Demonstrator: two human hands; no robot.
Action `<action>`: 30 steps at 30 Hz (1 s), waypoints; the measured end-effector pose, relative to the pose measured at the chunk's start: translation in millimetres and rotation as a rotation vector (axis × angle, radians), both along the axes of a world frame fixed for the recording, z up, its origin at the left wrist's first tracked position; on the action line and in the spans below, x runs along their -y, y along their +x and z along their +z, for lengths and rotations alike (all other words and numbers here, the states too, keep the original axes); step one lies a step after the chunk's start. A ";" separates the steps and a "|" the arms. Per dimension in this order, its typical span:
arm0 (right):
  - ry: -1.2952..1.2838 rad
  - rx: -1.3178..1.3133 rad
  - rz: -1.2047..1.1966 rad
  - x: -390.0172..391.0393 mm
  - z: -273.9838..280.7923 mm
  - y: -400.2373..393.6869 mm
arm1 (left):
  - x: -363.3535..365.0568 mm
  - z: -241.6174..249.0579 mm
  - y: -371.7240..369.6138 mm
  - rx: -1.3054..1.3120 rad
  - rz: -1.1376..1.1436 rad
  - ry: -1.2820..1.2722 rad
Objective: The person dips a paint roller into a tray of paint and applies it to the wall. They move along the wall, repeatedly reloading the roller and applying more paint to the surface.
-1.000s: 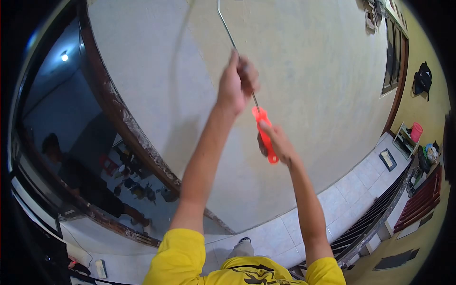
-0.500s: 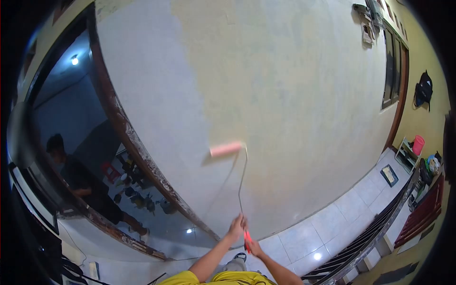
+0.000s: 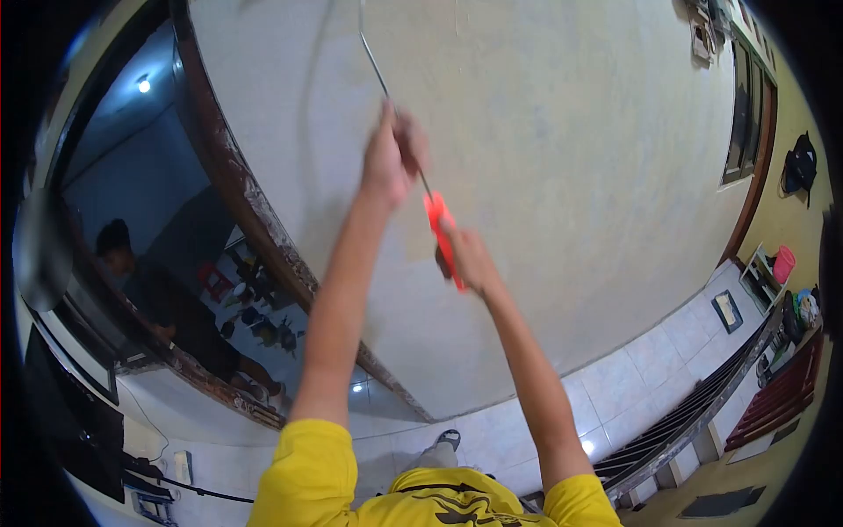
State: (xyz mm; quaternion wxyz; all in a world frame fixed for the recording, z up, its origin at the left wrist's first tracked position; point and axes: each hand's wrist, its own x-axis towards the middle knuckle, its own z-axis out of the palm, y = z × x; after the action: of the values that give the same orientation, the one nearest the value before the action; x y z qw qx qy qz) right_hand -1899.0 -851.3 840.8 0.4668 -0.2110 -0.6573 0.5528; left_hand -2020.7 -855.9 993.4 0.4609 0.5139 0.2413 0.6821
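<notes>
roller (image 3: pixel 445 246) in both your hands, held up in front of the pale, patchy wall (image 3: pixel 562 193), its orange handle low and its bent metal rod (image 3: pixel 374 63) slanting up and left past the top edge of the view. your left hand (image 3: pixel 392 162) has its fingers curled around the rod, above the handle. your right hand (image 3: pixel 465 262) has its fingers wrapped around the handle, the thumb lying along it.

at the far right, a dark-rimmed tray (image 3: pixel 731 328) lies on the tiled floor (image 3: pixel 641 360) near the wall, with something pale inside; you can't tell what it is. just beyond it, a pink bucket (image 3: pixel 783 263) sits on a small rack (image 3: pixel 753 279), its contents hidden from you. a dark bag (image 3: pixel 799 167) hangs on the yellow wall above.

on your left, through the doorway, a person (image 3: pixel 180 307) in dark clothes is near a red stool (image 3: pixel 213 281) and a cluster of small items too dim to name.
</notes>
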 end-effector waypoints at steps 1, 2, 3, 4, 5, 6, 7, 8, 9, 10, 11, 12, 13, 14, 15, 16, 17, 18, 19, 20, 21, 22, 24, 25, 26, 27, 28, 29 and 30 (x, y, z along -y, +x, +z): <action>-0.002 -0.046 0.029 -5.2 30.1 -1.3 | -6.1 34.2 -4.3 0.001 -0.027 0.032; -0.002 -0.091 0.057 -6.6 46.9 -3.5 | -10.1 52.5 -9.2 0.003 -0.055 0.066; 0.010 -0.098 0.035 -6.2 45.3 -7.6 | -10.9 51.4 -10.8 0.002 -0.048 0.048; 0.027 -0.103 0.013 -8.1 40.9 -11.7 | -13.1 48.4 -12.0 0.001 -0.043 0.034; 0.048 -0.109 -0.010 -11.9 33.9 -14.8 | -15.8 43.9 -12.8 0.001 -0.038 0.024; 0.028 -0.136 -0.005 -12.0 9.7 -19.7 | -12.2 22.3 -9.2 0.023 -0.021 -0.021; 0.020 -0.134 0.000 -17.6 -28.6 -26.6 | -11.9 -8.7 -8.5 0.016 0.020 -0.075; -0.041 -0.110 -0.032 -15.8 -70.4 -33.2 | -14.1 -47.8 -11.5 0.012 0.062 -0.127; -0.034 -0.084 -0.053 -15.1 -124.5 -40.0 | -18.4 -99.6 -20.9 0.011 0.043 -0.165; -0.055 -0.030 -0.076 -5.1 -176.2 -43.7 | -20.3 -157.5 -28.1 0.038 0.036 -0.210; -0.113 -0.022 -0.038 10.8 -222.3 -42.4 | -12.7 -217.3 -34.4 -0.034 0.027 -0.230; -0.029 0.064 -0.047 18.6 -285.6 -41.4 | -1.1 -276.0 -33.2 -0.053 0.096 -0.317; -0.159 0.108 -0.009 39.6 -328.4 -35.2 | 16.4 -324.0 -27.0 -0.006 0.127 -0.420; -0.227 0.192 0.016 64.0 -366.6 -25.3 | 37.6 -366.5 -24.4 -0.052 0.083 -0.454; -0.216 0.224 0.031 80.3 -424.3 -21.0 | 54.0 -414.7 -22.9 -0.067 0.063 -0.500; -0.193 0.308 0.033 97.9 -481.8 -14.8 | 74.5 -443.3 -14.3 -0.018 0.021 -0.536; -0.303 0.297 0.114 124.6 -493.4 -0.1 | 94.1 -469.8 -8.0 0.002 -0.014 -0.604; -0.442 0.282 0.076 153.6 -504.1 8.6 | 109.5 -496.9 -3.0 0.018 -0.037 -0.631; -0.402 0.405 0.035 172.6 -518.2 18.6 | 123.6 -521.5 3.1 0.038 -0.059 -0.662; -0.548 0.409 0.160 187.3 -531.8 29.5 | 135.3 -543.1 8.2 0.080 -0.063 -0.687; -0.650 0.458 0.174 199.8 -551.5 32.4 | 146.4 -561.9 11.5 0.116 -0.068 -0.716; -0.733 0.452 0.201 204.8 -549.8 36.9 | 151.6 -573.0 15.8 0.152 -0.078 -0.748; -0.796 0.448 0.234 208.4 -562.0 42.3 | 151.3 -574.2 20.2 0.117 -0.030 -0.756; -0.774 0.454 0.243 202.7 -576.5 41.7 | 152.2 -572.8 21.8 0.100 -0.004 -0.763; -0.699 0.472 0.203 194.5 -578.1 41.0 | 145.6 -563.8 22.5 0.076 0.018 -0.732; -0.603 0.519 0.132 184.8 -555.0 40.2 | 140.8 -542.1 25.0 0.034 0.079 -0.746; -0.473 0.513 0.027 172.9 -539.7 34.4 | 130.7 -513.5 25.3 -0.012 0.139 -0.757; -0.382 0.538 -0.037 153.7 -516.7 26.6 | 113.1 -496.5 18.9 -0.070 0.161 -0.653; -0.285 0.585 -0.078 133.1 -475.2 19.4 | 97.0 -471.0 13.2 -0.128 0.181 -0.553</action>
State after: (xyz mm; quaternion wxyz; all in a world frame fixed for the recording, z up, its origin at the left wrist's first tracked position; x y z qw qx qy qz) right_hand -1879.6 -984.4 365.6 0.2448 -0.4490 -0.6709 0.5370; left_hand -2007.6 -952.9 522.3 0.5044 0.3872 0.4914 0.5951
